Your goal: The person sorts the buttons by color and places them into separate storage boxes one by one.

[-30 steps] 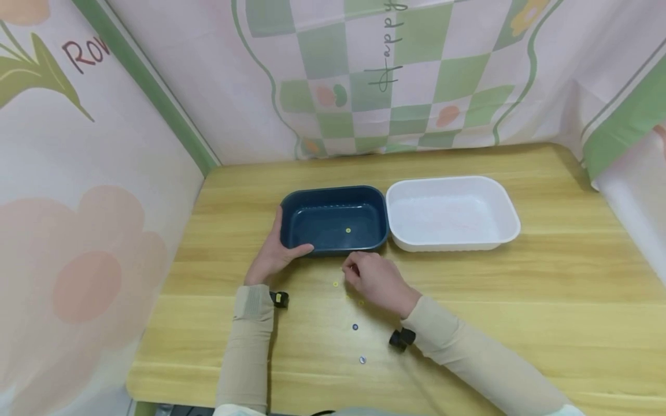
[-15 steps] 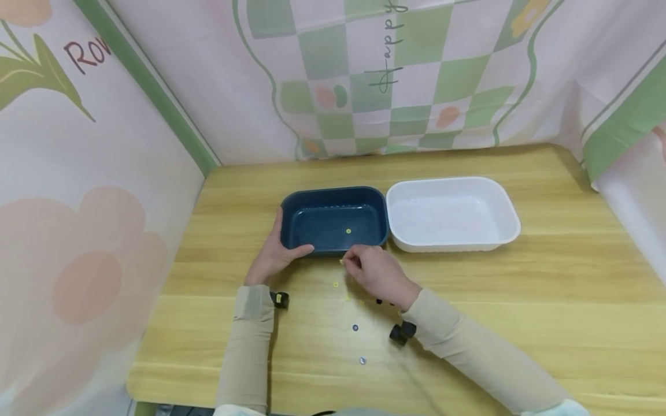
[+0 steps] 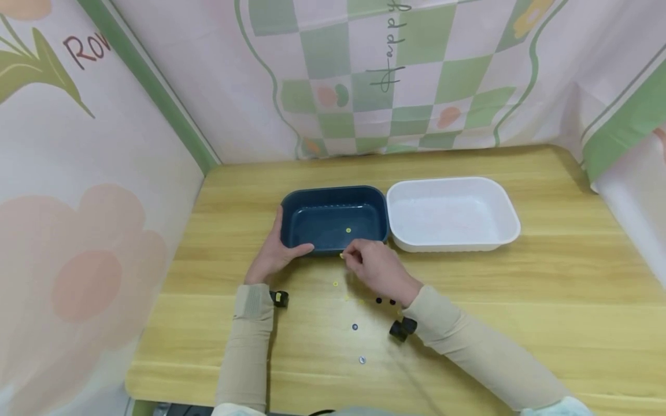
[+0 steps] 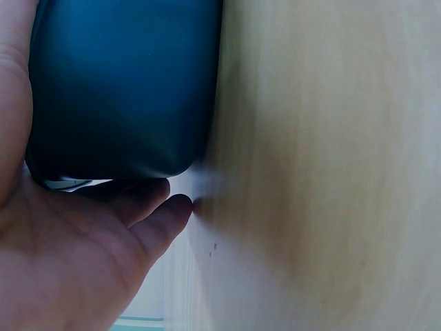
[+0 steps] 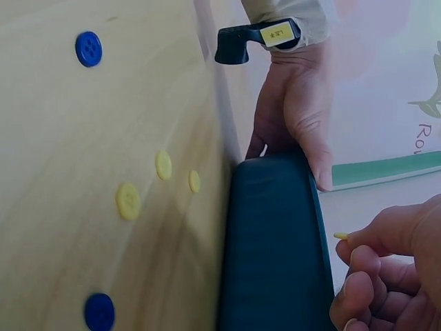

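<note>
Trays, two of them, stand side by side on the table (image 3: 572, 289) in the middle of the head view: one blue tray (image 3: 319, 230) and, to its right, one white tray (image 3: 452, 222). The left hand (image 3: 274, 254) grips the blue one's left end; the right hand (image 3: 380, 268) pinches one yellow button (image 5: 340, 236) beside its near rim. One button (image 3: 348, 230), also yellow, lies inside. In the right wrist view, three yellow buttons (image 5: 129, 201) lie left of centre, with two blue buttons (image 5: 89, 49) at upper and lower left.
</note>
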`<state>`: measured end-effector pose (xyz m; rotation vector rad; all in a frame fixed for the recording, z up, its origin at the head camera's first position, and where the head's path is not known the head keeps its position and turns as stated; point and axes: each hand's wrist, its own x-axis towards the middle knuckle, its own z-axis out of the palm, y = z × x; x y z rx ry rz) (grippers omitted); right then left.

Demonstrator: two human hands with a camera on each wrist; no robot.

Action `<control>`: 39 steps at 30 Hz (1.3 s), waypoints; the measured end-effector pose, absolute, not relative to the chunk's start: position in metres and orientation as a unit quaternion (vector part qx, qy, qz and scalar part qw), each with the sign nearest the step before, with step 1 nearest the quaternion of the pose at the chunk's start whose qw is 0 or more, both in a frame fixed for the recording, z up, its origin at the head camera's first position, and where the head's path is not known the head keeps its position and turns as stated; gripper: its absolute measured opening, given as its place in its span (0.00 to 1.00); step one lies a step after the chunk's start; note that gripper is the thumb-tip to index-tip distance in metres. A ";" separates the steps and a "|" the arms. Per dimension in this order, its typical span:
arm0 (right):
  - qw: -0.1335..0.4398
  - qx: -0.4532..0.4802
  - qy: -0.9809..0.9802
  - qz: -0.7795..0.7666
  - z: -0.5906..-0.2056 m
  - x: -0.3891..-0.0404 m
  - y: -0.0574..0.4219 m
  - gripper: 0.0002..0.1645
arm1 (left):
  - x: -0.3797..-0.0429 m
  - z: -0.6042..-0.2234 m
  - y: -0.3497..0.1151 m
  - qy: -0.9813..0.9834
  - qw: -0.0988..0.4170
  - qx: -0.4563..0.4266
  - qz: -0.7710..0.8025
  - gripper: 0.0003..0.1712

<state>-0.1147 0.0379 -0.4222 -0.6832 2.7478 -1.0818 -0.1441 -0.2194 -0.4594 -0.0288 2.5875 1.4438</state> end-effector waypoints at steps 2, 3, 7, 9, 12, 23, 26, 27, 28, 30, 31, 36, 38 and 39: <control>0.051 -0.226 0.906 -0.354 -0.421 -0.117 0.038 0.08 | -0.145 -0.460 -0.220 0.871 0.089 -0.008 0.484 0.70; 0.048 -0.226 0.907 -0.353 -0.421 -0.118 0.038 0.08 | -0.145 -0.460 -0.220 0.870 0.088 -0.007 0.485 0.70; 0.038 -0.230 0.908 -0.349 -0.420 -0.123 0.038 0.08 | -0.145 -0.461 -0.221 0.872 0.087 -0.002 0.481 0.70; 0.038 -0.228 0.907 -0.351 -0.419 -0.126 0.039 0.08 | -0.145 -0.461 -0.221 0.872 0.087 -0.003 0.481 0.70; 0.043 -0.221 0.907 -0.356 -0.417 -0.130 0.039 0.08 | -0.145 -0.460 -0.221 0.872 0.090 -0.003 0.480 0.70; 0.061 -0.203 0.912 -0.352 -0.415 -0.148 0.037 0.10 | -0.145 -0.460 -0.221 0.875 0.096 -0.012 0.474 0.70; 0.065 -0.200 0.914 -0.348 -0.416 -0.153 0.036 0.10 | -0.146 -0.460 -0.221 0.876 0.097 -0.014 0.473 0.70; 0.064 -0.201 0.914 -0.347 -0.417 -0.155 0.036 0.11 | -0.146 -0.460 -0.221 0.875 0.097 -0.014 0.474 0.70; 0.064 -0.202 0.914 -0.347 -0.417 -0.156 0.036 0.11 | -0.146 -0.460 -0.221 0.875 0.097 -0.014 0.475 0.70; 0.063 -0.202 0.914 -0.346 -0.417 -0.159 0.036 0.11 | -0.145 -0.460 -0.221 0.874 0.097 -0.015 0.476 0.70; 0.063 -0.201 0.914 -0.346 -0.417 -0.160 0.036 0.11 | -0.145 -0.460 -0.221 0.873 0.098 -0.015 0.478 0.70; 0.062 -0.190 0.917 -0.346 -0.416 -0.166 0.035 0.09 | -0.145 -0.459 -0.221 0.870 0.099 -0.020 0.483 0.70; 0.059 -0.188 0.917 -0.346 -0.416 -0.169 0.036 0.09 | -0.145 -0.459 -0.222 0.871 0.099 -0.020 0.480 0.70; 0.058 -0.187 0.918 -0.344 -0.416 -0.170 0.036 0.09 | -0.145 -0.459 -0.222 0.871 0.099 -0.021 0.480 0.70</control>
